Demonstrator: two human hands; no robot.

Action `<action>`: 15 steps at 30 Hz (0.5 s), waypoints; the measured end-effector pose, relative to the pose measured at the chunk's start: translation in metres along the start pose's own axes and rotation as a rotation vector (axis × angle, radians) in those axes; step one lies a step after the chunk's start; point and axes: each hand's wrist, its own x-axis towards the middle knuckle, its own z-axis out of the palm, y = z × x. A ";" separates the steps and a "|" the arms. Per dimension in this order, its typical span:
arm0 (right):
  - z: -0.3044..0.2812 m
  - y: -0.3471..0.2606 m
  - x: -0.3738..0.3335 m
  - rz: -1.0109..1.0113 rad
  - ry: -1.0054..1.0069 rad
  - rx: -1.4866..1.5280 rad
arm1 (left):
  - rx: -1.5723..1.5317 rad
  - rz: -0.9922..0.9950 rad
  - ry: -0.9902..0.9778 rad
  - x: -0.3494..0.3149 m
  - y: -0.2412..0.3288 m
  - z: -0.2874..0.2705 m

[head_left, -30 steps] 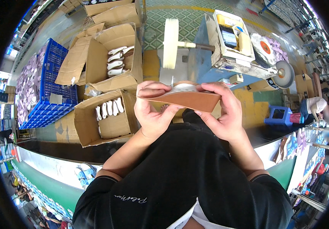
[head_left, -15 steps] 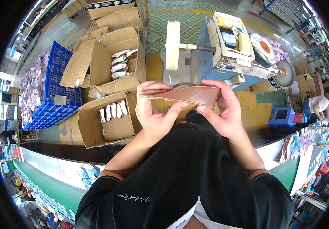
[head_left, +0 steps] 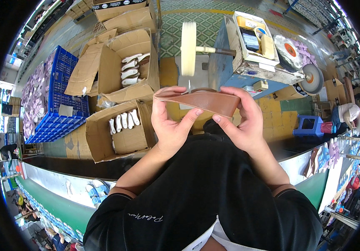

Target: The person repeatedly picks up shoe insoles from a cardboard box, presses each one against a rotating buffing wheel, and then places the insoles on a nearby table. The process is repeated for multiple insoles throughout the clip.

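A brown wedge shoe sole [head_left: 216,103] is held level in front of my chest, its smooth side face turned up toward me. My left hand [head_left: 170,129] grips the thin end, fingers behind it and the thumb along the lower edge. Around the thick heel end closes my right hand [head_left: 250,125], with its thumb at the near edge. Part of the sole's far side is hidden behind its side face and my fingers. Just beyond it stands a pale round buffing wheel [head_left: 188,50] on a horizontal shaft.
Cardboard boxes [head_left: 119,142] with white-and-brown soles stand at the left, beside a blue crate [head_left: 69,106] of purple pieces. A blue machine housing [head_left: 223,62] carries the wheel shaft; a grey wheel [head_left: 312,78] is at its right. Behind me runs a green conveyor [head_left: 54,201]. A person [head_left: 347,115] bends at far right.
The sole has tilted slightly in my hands, and its side face shows less shine. My left thumb has shifted a little left and up. Both hands keep their hold.
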 end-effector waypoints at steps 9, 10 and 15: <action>0.004 0.011 -0.003 -0.145 0.042 -0.008 | 0.205 0.206 0.004 0.006 -0.008 -0.007; 0.004 0.011 -0.003 -0.147 0.041 -0.008 | 0.227 0.217 0.001 0.006 -0.007 -0.007; 0.003 0.008 -0.005 -0.113 0.044 -0.025 | 0.206 0.172 0.002 0.004 -0.006 -0.006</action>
